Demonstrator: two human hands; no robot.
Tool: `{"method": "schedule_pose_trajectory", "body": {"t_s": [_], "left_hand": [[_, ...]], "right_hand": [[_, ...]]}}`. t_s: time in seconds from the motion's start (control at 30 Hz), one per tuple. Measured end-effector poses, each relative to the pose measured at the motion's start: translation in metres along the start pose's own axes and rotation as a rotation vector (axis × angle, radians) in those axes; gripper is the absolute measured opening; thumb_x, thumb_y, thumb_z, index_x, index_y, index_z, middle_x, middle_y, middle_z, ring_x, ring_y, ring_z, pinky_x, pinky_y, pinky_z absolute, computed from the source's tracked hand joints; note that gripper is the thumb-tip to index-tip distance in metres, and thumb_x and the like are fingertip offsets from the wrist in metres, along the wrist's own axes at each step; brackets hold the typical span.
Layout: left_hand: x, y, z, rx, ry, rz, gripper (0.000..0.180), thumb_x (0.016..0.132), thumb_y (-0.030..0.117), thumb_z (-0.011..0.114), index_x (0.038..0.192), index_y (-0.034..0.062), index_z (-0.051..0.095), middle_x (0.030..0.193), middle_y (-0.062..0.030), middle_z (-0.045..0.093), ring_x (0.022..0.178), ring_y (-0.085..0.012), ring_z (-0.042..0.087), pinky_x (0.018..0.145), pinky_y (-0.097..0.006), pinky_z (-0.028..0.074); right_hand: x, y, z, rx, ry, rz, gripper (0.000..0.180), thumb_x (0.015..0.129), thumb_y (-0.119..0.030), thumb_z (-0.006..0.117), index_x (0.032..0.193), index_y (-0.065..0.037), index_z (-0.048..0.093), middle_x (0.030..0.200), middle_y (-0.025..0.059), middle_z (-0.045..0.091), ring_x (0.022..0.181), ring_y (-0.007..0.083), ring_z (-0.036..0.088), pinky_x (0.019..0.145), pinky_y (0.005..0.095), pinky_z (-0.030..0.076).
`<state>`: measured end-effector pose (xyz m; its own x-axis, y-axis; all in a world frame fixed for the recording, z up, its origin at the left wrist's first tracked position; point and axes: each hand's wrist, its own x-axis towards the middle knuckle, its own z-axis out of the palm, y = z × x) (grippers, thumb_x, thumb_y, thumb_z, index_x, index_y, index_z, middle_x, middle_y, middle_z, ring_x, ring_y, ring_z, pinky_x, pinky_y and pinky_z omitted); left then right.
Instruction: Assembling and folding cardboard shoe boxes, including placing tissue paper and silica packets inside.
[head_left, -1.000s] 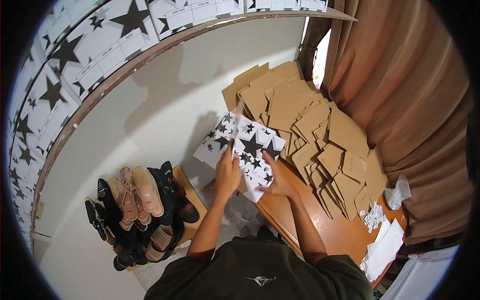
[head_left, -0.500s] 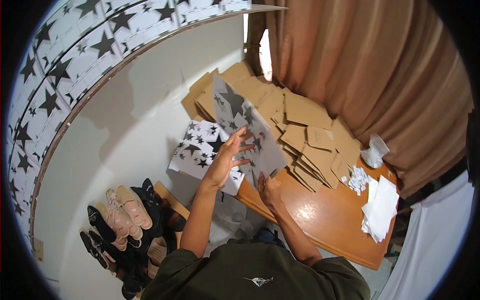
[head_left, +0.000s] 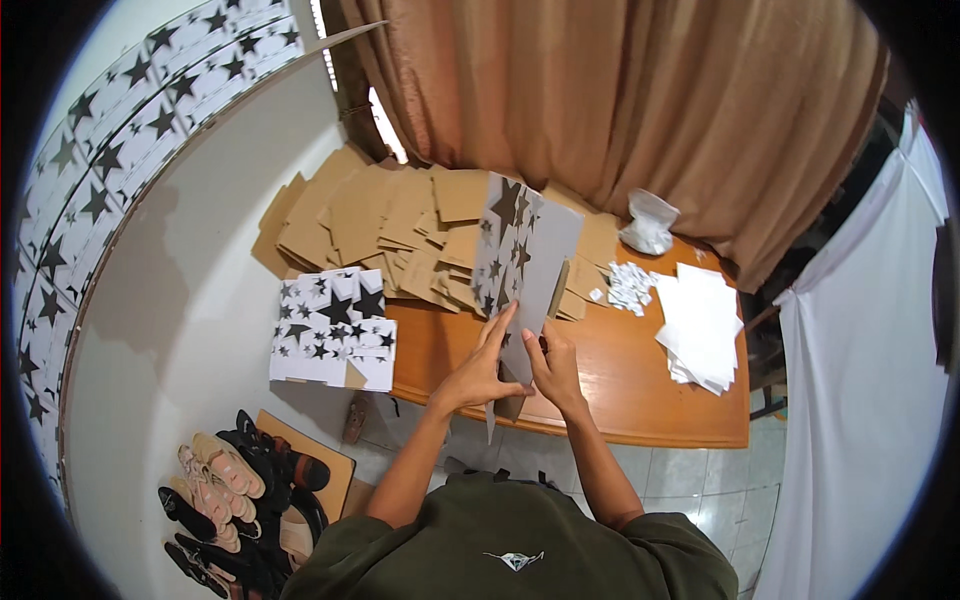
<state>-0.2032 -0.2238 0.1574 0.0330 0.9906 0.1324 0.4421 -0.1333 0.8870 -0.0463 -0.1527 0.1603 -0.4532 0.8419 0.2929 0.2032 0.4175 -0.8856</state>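
Above the table's front edge, a white cardboard box with black stars [head_left: 549, 225] stands upright between my hands, partly opened out, with brown inner cardboard showing at its right and bottom. My left hand [head_left: 474, 376] grips its left side, fingers along the printed face and thumb near the lower end. My right hand [head_left: 557, 372] holds its right side, thumb on the white face; its other fingers are partly hidden. To the left lies a stack of star-printed white boxes [head_left: 330, 345].
Flat brown cardboard pieces [head_left: 365, 215] cover the back of the wooden table [head_left: 620, 385]. At right lie small white pieces [head_left: 630, 288], a clear plastic bag [head_left: 650, 222] and white sheets [head_left: 700, 320]. Shoes [head_left: 225, 475] sit low at left, below a shelf of star-printed boxes [head_left: 110, 155].
My view has swung to the right. The single printed panel has turned edge-on and now shows as a partly opened box. My left hand has moved from spread fingers onto its side.
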Motion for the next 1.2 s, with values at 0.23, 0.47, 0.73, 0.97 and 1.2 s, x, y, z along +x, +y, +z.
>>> {"method": "schedule_pose_trajectory", "body": {"t_s": [0.23,0.47,0.73,0.97,1.2], "left_hand": [[0.014,0.030,0.094,-0.505,-0.025,0.013,0.109,0.076,0.007,0.083,0.162,0.0108,0.016,0.158,-0.0143,0.033,0.147,-0.0273,0.035,0.111,-0.042,0.047],[0.020,0.036,0.165,-1.012,-0.044,-0.062,0.069,0.082,0.004,0.071,0.144,-0.0016,0.041,0.138,-0.0093,0.051,0.129,-0.0193,0.050,0.108,-0.037,0.043],[0.050,0.062,0.216,-0.965,-0.032,-0.213,0.039,0.103,0.023,0.062,0.134,0.0015,0.052,0.120,-0.0047,0.063,0.109,-0.0123,0.061,0.091,-0.027,0.051],[0.071,0.066,0.215,-0.906,0.073,-0.232,0.019,0.106,0.021,0.055,0.115,0.0057,0.061,0.094,0.0039,0.065,0.079,-0.0016,0.058,0.065,-0.020,0.047],[0.087,0.052,0.196,-0.774,0.107,-0.167,0.015,0.105,0.017,0.053,0.110,0.0064,0.062,0.080,0.0071,0.056,0.065,-0.0011,0.045,0.056,-0.020,0.035]], "right_hand": [[-0.045,0.038,-0.099,0.308,-0.153,0.000,0.050,0.100,-0.030,0.064,0.142,-0.004,0.055,0.132,0.0225,0.059,0.119,0.0330,0.062,0.094,0.0395,0.053],[-0.091,0.066,-0.176,-0.046,-0.221,0.010,0.089,0.078,-0.044,0.084,0.153,-0.015,0.046,0.155,0.0260,0.038,0.148,0.0406,0.032,0.118,0.0475,0.030],[-0.112,0.082,-0.213,0.024,-0.019,0.000,0.124,0.059,-0.041,0.098,0.157,-0.005,0.031,0.154,0.0199,0.041,0.142,0.0343,0.041,0.113,0.0470,0.039],[-0.105,0.081,-0.222,-0.008,0.031,-0.024,0.125,0.056,-0.040,0.100,0.156,-0.006,0.033,0.151,0.0188,0.045,0.139,0.0331,0.045,0.108,0.0502,0.043],[-0.083,0.098,-0.223,-0.088,0.180,-0.017,0.115,0.062,-0.035,0.097,0.153,-0.002,0.036,0.147,0.0220,0.049,0.135,0.0353,0.049,0.111,0.0444,0.042]]}}
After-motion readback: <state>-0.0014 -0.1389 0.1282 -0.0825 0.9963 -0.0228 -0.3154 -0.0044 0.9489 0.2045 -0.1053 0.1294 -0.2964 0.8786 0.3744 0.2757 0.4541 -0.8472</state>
